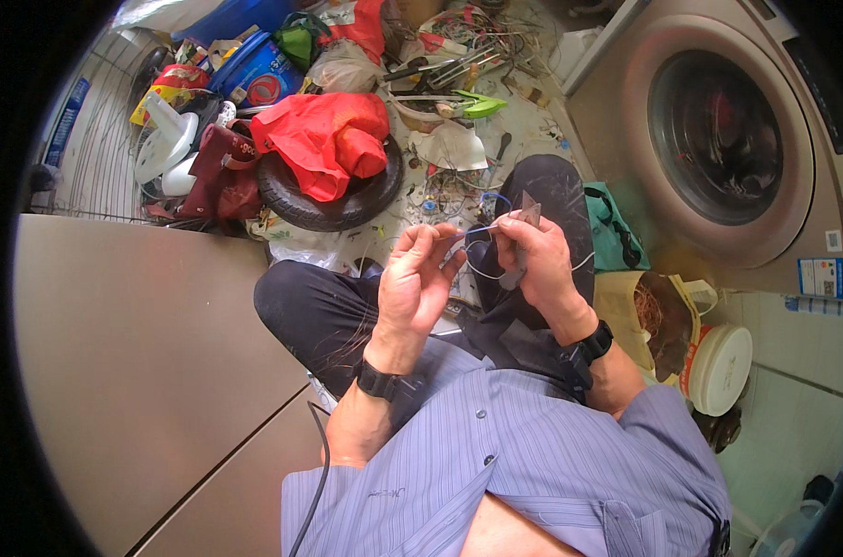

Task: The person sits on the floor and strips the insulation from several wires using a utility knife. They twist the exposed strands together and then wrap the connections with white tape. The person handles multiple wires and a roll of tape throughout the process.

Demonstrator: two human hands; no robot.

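A thin blue-and-white wire (478, 229) is stretched between my two hands above my lap. My left hand (416, 283) pinches one end of it between thumb and forefinger, with the other fingers loosely curled. My right hand (544, 269) grips the wire near its fingertips. It also holds a flat grey blade-like tool (530, 210), whose pointed tip sticks up past the fingers; its lower part shows below the palm. A white length of wire loops under the right hand and passes out beside my right knee.
Ahead on the littered floor lie a black tyre (333, 212) with a red bag (324, 139) on it, and tangled wires (454, 190). A washing machine (607, 111) stands at right, near a yellow bag (618, 302) and white bucket (721, 369). A smooth beige panel (143, 325) fills the left.
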